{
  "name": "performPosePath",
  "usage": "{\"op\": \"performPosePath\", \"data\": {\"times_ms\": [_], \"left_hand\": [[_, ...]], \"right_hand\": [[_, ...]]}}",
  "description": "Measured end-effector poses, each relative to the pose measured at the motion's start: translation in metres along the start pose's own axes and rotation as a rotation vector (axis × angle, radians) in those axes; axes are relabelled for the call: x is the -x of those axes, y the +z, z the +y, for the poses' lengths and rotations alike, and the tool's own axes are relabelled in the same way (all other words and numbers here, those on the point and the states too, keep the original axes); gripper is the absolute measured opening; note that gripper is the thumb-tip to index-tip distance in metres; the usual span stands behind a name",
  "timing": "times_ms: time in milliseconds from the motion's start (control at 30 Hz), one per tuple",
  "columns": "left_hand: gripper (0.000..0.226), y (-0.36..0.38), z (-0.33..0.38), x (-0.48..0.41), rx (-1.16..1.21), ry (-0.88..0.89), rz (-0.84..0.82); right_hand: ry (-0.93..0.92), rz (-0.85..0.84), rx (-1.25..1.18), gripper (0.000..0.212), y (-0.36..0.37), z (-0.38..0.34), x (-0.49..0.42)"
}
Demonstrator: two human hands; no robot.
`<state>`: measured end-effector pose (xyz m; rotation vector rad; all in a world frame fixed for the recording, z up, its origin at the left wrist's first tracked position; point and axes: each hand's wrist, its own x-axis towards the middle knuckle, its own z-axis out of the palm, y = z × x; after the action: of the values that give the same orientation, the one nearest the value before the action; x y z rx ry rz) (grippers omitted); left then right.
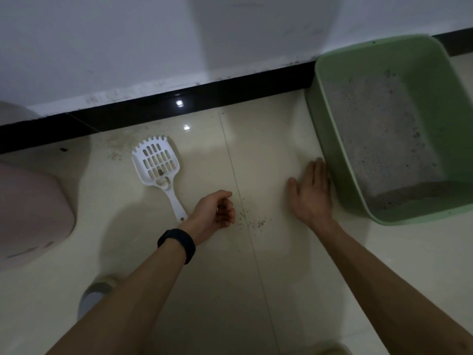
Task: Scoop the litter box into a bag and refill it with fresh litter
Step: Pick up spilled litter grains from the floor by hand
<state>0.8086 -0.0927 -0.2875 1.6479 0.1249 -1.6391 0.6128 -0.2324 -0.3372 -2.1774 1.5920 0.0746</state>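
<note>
Floor level, low light
- White slotted plastic litter scoop lies flat on the glossy cream tile floor, left of centre. Toothed head points to the wall, handle runs back toward the person and a little right.
- Left hand, black wristband on the wrist, hangs just right of the handle's end. Fingers loosely curled, nothing seen in them. It is much the nearer hand to the scoop; a grip would mean reaching left and turning along the handle.
- Right hand lies palm down on the tile, fingers straight, gripping nothing. Fingertips just beside the near left wall of the pale green plastic litter box; contact unclear.
- Box sits at right against the skirting, with a thin bed of grey litter.
- Spilled grains on the tile between the hands.
- Pink rounded plastic cover at far left.
- No bag in view
</note>
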Motion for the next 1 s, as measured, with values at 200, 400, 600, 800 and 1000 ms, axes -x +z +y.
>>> {"op": "performPosePath", "data": {"times_ms": [200,400,600,800,1000], "left_hand": [[0.037,0.007,0.004,0.000,0.012,0.004,-0.012],[0.035,-0.005,-0.002,-0.001,0.094,-0.028,0.042],[0.034,-0.021,-0.007,0.002,0.191,-0.044,0.078],[0.031,-0.035,-0.009,0.011,0.263,-0.028,0.118],[0.032,-0.045,-0.018,0.016,0.338,-0.014,0.142]], "right_hand": [[-0.416,-0.048,-0.006,0.060,0.028,-0.007,0.059],[-0.671,-0.158,-0.090,0.050,0.032,-0.016,0.083],[-0.642,-0.042,0.003,0.048,0.024,-0.038,0.048],[-0.765,-0.198,0.203,0.066,0.048,-0.052,0.079],[-0.889,-0.119,0.220,0.054,0.034,-0.033,0.103]]}}
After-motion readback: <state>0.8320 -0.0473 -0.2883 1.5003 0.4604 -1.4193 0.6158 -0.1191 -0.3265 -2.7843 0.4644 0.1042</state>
